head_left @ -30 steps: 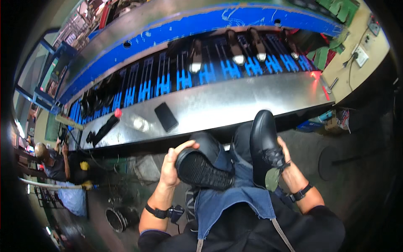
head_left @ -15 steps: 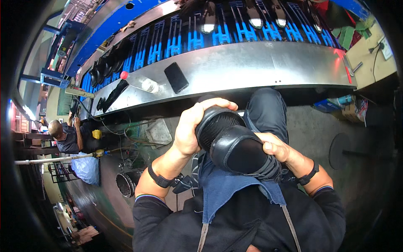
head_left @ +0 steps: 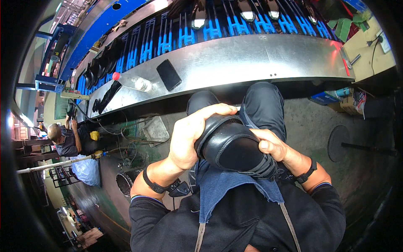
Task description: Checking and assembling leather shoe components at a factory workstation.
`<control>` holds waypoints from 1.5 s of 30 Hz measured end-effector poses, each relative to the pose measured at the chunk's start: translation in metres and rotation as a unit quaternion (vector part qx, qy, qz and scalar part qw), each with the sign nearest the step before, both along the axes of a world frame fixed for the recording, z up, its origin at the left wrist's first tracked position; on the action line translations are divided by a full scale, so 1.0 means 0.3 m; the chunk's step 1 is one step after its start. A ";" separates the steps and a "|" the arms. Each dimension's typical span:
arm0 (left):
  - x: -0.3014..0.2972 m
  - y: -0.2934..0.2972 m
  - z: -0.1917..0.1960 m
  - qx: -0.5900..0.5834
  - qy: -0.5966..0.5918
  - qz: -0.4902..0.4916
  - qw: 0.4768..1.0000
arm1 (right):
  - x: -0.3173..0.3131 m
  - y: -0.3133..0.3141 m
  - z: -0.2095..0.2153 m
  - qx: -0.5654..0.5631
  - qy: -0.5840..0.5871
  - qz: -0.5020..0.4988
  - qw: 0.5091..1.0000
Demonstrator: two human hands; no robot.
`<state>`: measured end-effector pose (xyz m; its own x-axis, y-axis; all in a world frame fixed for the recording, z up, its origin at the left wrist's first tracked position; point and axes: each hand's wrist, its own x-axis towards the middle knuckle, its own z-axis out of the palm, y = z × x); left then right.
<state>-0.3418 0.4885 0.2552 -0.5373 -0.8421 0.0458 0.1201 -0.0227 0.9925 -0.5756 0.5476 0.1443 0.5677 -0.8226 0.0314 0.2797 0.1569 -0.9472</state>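
A black lace-up shoe is held over my lap, its rounded, glossy toe tilted up and to the left. Behind the toe sits a black cupped sole, mostly covered by the shoe. My left hand wraps round the sole's outer side, fingers over its far edge. On the shoe's right side my right hand is closed, thumb on top; its other fingers are largely hidden. Laces bunch near my right wrist. A blue apron lies beneath.
A metal ledge runs ahead, holding a phone and a red-capped clear bottle. Blue rack prongs stand beyond it. Far left, another person works near a pale blue bag. Boxes lie at right.
The shoe's toe has moved up and left over the sole, covering the ribbed inside that showed before. Both hands keep their hold. The view has shifted slightly.
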 end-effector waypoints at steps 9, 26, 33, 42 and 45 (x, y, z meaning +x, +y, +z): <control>0.007 0.006 0.004 0.042 0.026 -0.003 0.999 | 0.012 -0.004 0.011 0.007 -0.008 -0.009 1.000; -0.012 0.094 0.022 0.061 -0.024 -0.018 0.998 | -0.019 0.030 -0.018 0.033 -0.013 0.009 0.999; 0.019 0.109 0.042 -0.233 -0.196 -0.028 0.952 | -0.027 0.039 -0.044 0.053 -0.012 -0.030 0.998; -0.080 0.101 -0.127 -0.265 -0.127 0.092 0.951 | -0.043 0.065 -0.016 0.151 -0.073 -0.070 0.983; -0.111 0.094 -0.193 -0.130 -0.028 0.051 0.990 | -0.086 0.067 -0.085 0.173 -0.088 -0.075 0.978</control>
